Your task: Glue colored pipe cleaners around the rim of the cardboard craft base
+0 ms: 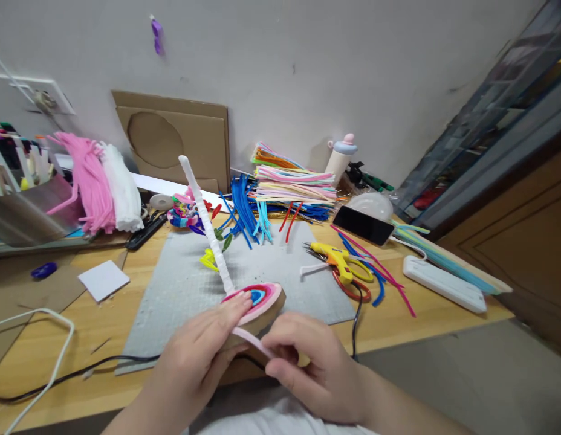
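Observation:
My left hand [203, 350] grips a round cardboard piece [262, 302] covered with curved bands of pink, red and blue pipe cleaner. Its fingers lie over the piece's near edge. My right hand [308, 362] pinches a light pink pipe cleaner [251, 339] against the piece's edge. A long white pipe cleaner [205, 223] sticks up and away from the piece, pointing toward the wall. Both hands hover over the near edge of a grey cutting mat [181, 290].
A yellow glue gun [332, 257] and scissors [357, 284] lie right of the mat. Stacks of coloured pipe cleaners [294, 181], pink and white bundles [103, 181], a phone [363, 225], a white power strip [444, 284] and cardboard [171, 139] crowd the wooden table. Cables trail at the left.

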`<state>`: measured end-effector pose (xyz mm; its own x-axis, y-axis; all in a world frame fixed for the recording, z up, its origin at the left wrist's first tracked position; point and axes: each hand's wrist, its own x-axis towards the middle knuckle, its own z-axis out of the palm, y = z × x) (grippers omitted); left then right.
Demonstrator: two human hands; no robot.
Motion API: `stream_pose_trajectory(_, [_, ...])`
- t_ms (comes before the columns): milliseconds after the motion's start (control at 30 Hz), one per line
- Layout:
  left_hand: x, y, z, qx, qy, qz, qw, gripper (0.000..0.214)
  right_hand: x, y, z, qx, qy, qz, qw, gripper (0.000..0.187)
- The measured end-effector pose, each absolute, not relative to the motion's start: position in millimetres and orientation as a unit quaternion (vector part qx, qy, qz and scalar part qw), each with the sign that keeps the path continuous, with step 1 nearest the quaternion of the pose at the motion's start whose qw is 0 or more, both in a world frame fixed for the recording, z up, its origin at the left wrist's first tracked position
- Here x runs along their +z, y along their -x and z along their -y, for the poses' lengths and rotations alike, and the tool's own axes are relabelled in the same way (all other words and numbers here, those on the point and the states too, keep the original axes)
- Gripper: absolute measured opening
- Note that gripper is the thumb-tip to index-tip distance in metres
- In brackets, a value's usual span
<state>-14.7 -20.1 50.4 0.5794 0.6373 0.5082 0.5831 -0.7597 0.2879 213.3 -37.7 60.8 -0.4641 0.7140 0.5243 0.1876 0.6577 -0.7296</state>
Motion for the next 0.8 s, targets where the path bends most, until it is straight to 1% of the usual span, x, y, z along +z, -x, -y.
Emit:
stream_pose_trajectory(67, [52, 10, 21, 0.305, -0.894, -0.326, 0.038, 0.043, 60, -215, 38, 0.228, 0.293, 0.804, 0.464, 0.025])
stream_pose_trajectory(133, [54, 4, 21, 0.311, -0.898, -0.308, 0.031, 0.044, 60, -215, 38, 0.161, 0.323, 0.817, 0.449, 0.036])
stream_pose_trajectory(167, [53, 2, 22, 0.312, -0.897, -0.310, 0.034, 0.045, 59, -216, 37, 0.143, 0.335, 0.825, 0.431, 0.038])
stream_pose_trajectory(233, [52, -2, 24, 0.308, -0.886, -0.341, 0.062, 0.047, 58, -216, 36, 0.133, 0.343, 0.838, 0.403, 0.034])
stream_pose_trajectory(333, [46, -4, 28, 0.320, -0.853, -0.390, 0.129, 0.053, 56, -217, 34, 0.136, 0.332, 0.842, 0.404, 0.029])
stream_pose_trajectory(467, [36, -1, 32, 0.408, -0.811, -0.387, 0.160, 0.062, 50, -221, 34, 0.140, 0.330, 0.834, 0.420, 0.030])
stream_pose_trajectory(533, [32, 2, 32, 0.444, -0.799, -0.372, 0.161, 0.056, 46, -224, 35, 0.143, 0.338, 0.826, 0.427, 0.032])
stream_pose_trajectory(600, [31, 3, 30, 0.463, -0.799, -0.350, 0.155, 0.045, 43, -227, 35, 0.148, 0.340, 0.823, 0.430, 0.034])
stream_pose_trajectory(700, [31, 2, 26, 0.478, -0.812, -0.310, 0.126, 0.031, 41, -229, 34, 0.156, 0.333, 0.827, 0.426, 0.036])
stream_pose_trajectory(800, [33, 0, 22, 0.485, -0.825, -0.277, 0.090, 0.023, 41, -231, 31, 0.160, 0.326, 0.827, 0.429, 0.035])
